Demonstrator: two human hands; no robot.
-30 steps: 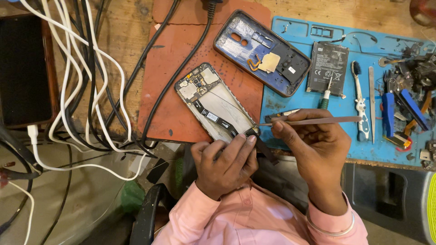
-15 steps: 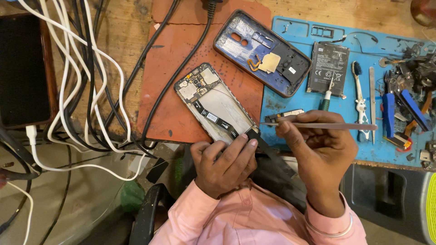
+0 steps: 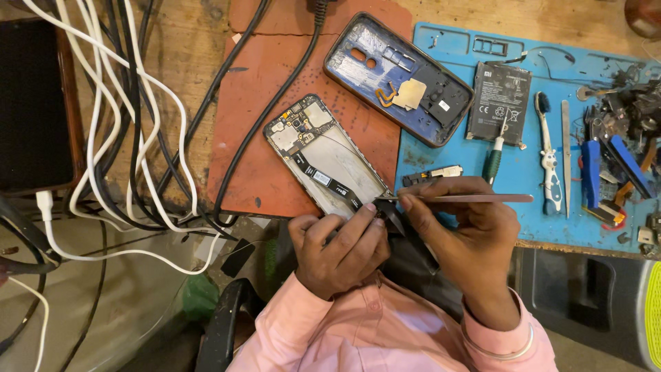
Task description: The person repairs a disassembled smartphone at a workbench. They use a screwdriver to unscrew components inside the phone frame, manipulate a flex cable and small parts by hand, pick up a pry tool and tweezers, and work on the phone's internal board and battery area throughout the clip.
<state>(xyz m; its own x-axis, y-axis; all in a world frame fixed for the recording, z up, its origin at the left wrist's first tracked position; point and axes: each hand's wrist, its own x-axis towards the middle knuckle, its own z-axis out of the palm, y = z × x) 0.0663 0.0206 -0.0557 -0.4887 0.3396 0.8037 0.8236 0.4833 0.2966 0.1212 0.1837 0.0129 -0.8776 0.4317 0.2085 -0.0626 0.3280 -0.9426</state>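
An opened phone (image 3: 323, 162) with its circuit board and flex cable exposed lies tilted on a red-brown mat (image 3: 275, 103). My left hand (image 3: 341, 248) grips the phone's near bottom end. My right hand (image 3: 461, 227) holds metal tweezers (image 3: 468, 198), their tip touching the phone's lower right corner by my left fingertips. The phone's blue back cover (image 3: 396, 76) lies inside-up farther back. A black battery (image 3: 499, 103) rests on the blue work mat (image 3: 523, 172).
Black and white cables (image 3: 131, 117) tangle at the left beside a dark device (image 3: 31, 103). A small part (image 3: 432, 173), a screwdriver (image 3: 494, 155), a brush (image 3: 547, 162) and a blade (image 3: 566, 155) lie on the blue mat, with a heap of tools (image 3: 620, 151) at the right.
My right hand has shifted left, bringing the tweezers' tip down to the phone's lower corner. My left hand keeps its hold on the phone.
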